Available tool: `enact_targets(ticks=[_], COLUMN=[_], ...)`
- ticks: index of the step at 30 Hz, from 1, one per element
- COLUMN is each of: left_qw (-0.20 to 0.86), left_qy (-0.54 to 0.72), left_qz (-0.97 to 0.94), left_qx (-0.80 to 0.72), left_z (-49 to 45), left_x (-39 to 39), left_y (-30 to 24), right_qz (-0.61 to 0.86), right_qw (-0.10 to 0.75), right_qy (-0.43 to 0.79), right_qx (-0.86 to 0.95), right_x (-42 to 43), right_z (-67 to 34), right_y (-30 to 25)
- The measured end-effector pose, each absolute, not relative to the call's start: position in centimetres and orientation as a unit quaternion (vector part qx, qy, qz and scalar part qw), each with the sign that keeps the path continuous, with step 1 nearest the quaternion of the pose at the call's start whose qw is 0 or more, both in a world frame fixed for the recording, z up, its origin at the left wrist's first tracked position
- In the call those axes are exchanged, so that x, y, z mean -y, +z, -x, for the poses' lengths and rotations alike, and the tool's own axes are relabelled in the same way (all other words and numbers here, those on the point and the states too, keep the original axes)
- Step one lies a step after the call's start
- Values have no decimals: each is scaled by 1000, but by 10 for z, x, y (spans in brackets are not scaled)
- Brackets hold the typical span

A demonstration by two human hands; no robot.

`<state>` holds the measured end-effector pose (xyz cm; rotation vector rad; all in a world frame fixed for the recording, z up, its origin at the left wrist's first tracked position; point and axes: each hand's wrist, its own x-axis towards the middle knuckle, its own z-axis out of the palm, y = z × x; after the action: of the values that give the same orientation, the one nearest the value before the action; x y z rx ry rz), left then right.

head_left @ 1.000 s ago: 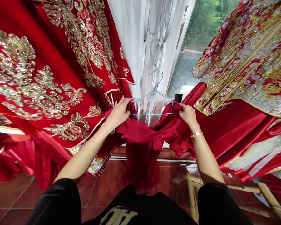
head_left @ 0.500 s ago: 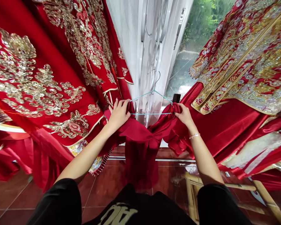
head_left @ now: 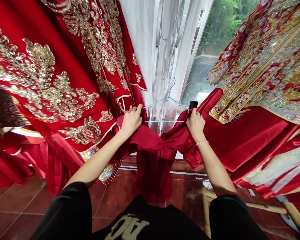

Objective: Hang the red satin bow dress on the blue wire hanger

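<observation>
My left hand (head_left: pixel 131 120) grips the red satin garment (head_left: pixel 152 146) at the left end of a light blue wire hanger (head_left: pixel 165 108). My right hand (head_left: pixel 196 124) holds the same cloth near the hanger's right end. The satin hangs in folds between my hands and drops towards the floor, with a knotted or bow-like gather at its middle. The hanger's hook (head_left: pixel 172 85) stands clear above the cloth against a white curtain. Its lower bar shows bare between my hands, and the cloth hides both of its ends.
Red garments with gold sequin embroidery (head_left: pixel 52 96) (head_left: pixel 262 66) hang at both sides. Behind the white curtain (head_left: pixel 142 43) is a window (head_left: pixel 215 43) with greenery outside. A small black object (head_left: pixel 193 104) stands near my right hand. Below are a bamboo stand (head_left: pixel 207 211) and red floor tiles (head_left: pixel 22 213).
Both hands have shifted slightly on the cloth, and the fingers of my left hand now lie straighter. The view has moved a little, and the hanger stays in place.
</observation>
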<state>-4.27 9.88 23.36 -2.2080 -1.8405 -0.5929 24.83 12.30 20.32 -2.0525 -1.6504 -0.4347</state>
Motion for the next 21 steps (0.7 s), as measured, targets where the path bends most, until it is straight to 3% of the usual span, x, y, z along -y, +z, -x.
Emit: enact_targets(ticks=[7,14,17,21], left_qw=[3,200,178,104], left_qy=[-176,-23,36,16], left_qz=[815,723,733,730], left_qx=[551,660,656,675], left_z=[80,44,45,67], left_x=[-110,-89,-93,-120], left_y=[261,282,299,323], right_qz=[758,744,727,681], right_qw=[164,143,209,414], right_qy=[-153,-136,-74,134], right_qx=[613,638,650,588], right_x=[-103,-101,-109,-118], right_z=[-255,-265,-292,-334], right_y=[223,231,231,218])
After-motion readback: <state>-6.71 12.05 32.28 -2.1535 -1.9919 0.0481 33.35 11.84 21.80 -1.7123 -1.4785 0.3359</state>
